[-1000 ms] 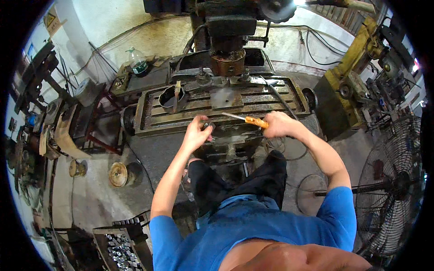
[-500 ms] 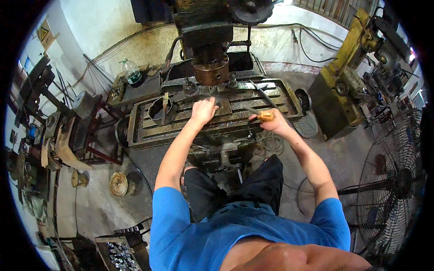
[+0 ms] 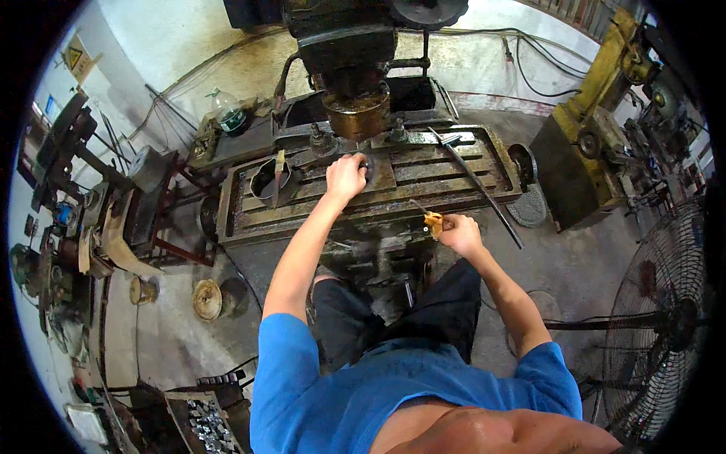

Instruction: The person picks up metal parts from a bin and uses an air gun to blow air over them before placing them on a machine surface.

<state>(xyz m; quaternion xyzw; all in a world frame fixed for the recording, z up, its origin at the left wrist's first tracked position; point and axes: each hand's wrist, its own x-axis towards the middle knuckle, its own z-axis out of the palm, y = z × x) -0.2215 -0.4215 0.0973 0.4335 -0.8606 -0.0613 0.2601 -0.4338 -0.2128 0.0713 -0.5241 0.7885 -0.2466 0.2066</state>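
Observation:
My left hand [image 3: 345, 178] is over the milling machine table [image 3: 446, 185], fingers curled around the edge of a small dark roundish piece [image 3: 368, 167], mostly hidden by the hand. Just beyond it hangs the brownish cutter head [image 3: 358, 113]. In front of the table's near edge, my right hand [image 3: 461, 234] is closed on a yellow-brown tool [image 3: 433, 222] with a thin dark tip pointing up and left; its exact kind is unclear. A dark pot [image 3: 265, 181] with a flat-handled brush or scraper [image 3: 278, 175] stands on the table to the left.
A long metal bar [image 3: 476, 185] lies slanting over the table's right side and juts past its front edge. Clamping bolts [image 3: 321, 139] stand near the cutter. A large fan [image 3: 654, 318] is at the right, a yellow machine [image 3: 578, 151] behind it. Buckets [image 3: 206, 299] stand on the floor at left.
My right hand has drawn back toward me with the yellow-brown tool, off the table's front edge. My left hand stays near the cutter, and the dark piece beside it shows more clearly.

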